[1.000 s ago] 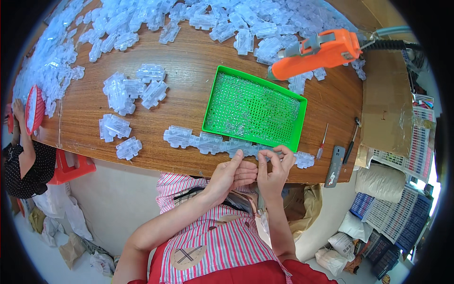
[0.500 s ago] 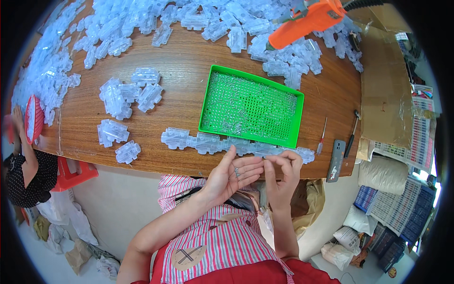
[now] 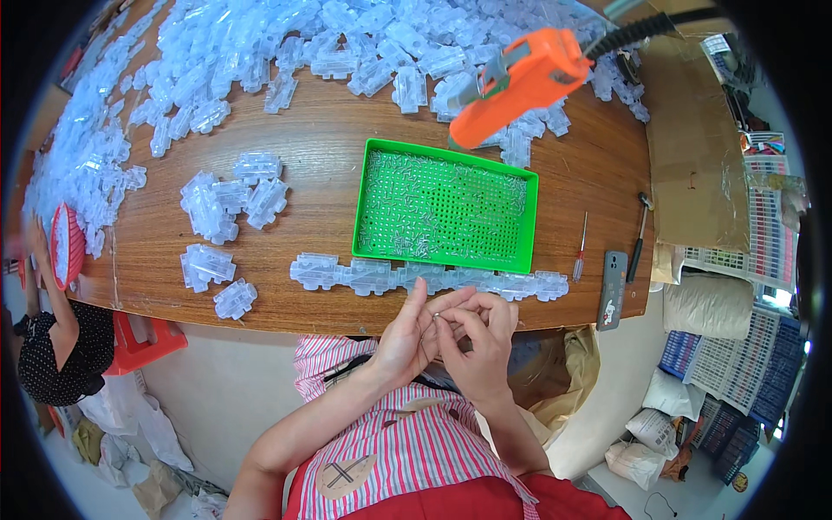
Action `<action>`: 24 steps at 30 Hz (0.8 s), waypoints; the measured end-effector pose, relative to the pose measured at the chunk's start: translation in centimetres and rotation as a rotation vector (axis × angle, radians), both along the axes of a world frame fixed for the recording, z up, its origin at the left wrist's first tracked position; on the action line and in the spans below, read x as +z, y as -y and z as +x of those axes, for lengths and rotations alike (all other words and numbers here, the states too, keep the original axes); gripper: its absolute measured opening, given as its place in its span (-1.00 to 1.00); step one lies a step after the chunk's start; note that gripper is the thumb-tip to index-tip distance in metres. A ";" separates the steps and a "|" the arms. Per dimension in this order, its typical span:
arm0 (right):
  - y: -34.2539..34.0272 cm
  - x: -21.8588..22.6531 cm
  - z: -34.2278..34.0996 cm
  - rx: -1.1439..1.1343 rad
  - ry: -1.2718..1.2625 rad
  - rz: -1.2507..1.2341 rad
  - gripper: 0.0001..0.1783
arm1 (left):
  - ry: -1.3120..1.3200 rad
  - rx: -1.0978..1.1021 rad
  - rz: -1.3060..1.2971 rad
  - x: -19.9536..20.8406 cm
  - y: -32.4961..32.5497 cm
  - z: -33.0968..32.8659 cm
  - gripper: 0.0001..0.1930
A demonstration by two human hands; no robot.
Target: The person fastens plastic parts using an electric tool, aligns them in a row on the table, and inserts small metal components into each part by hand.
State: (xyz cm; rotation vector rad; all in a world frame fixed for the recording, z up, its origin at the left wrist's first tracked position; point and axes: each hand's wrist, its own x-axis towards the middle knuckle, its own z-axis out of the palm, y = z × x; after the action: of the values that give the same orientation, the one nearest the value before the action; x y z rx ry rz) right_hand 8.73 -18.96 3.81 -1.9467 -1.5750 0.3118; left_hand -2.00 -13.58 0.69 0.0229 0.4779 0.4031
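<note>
My left hand is palm up with its fingers stretched out, just off the table's near edge. My right hand reaches across it, thumb and forefinger pinched on a tiny silver screw over the left fingers. Other screws in the palm are hidden by the right hand. Just beyond both hands, clear plastic housings lie in a row along the table. Behind the row stands a green perforated tray with many small silver screws scattered in it.
An orange power tool hangs on a black cable over the table. Clear housings are heaped at the back and left. A screwdriver, phone and hammer lie right. Another person's arm is by a red basket.
My right hand has moved left, from beside the left fingertips to over the left fingers. The whole view has shifted slightly, and the orange tool now appears lower and further left.
</note>
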 end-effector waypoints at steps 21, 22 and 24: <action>0.1 1.3 1.5 0.127 0.192 -0.012 -0.91 | -0.221 -0.070 0.074 -1.5 0.6 -0.5 -0.76; 0.2 1.4 1.5 0.115 0.159 -0.003 -0.91 | -0.161 -0.077 0.010 -1.5 0.6 -0.6 -0.74; 0.4 1.1 1.5 0.087 0.120 0.017 -0.92 | -0.141 -0.085 -0.038 -1.3 0.4 -1.1 -0.74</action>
State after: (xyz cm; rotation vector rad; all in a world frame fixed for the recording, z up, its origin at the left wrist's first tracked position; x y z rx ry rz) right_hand 10.21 -19.37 4.93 -1.9186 -1.7368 0.2200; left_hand -3.08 -14.01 -0.59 0.0347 0.6213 0.3101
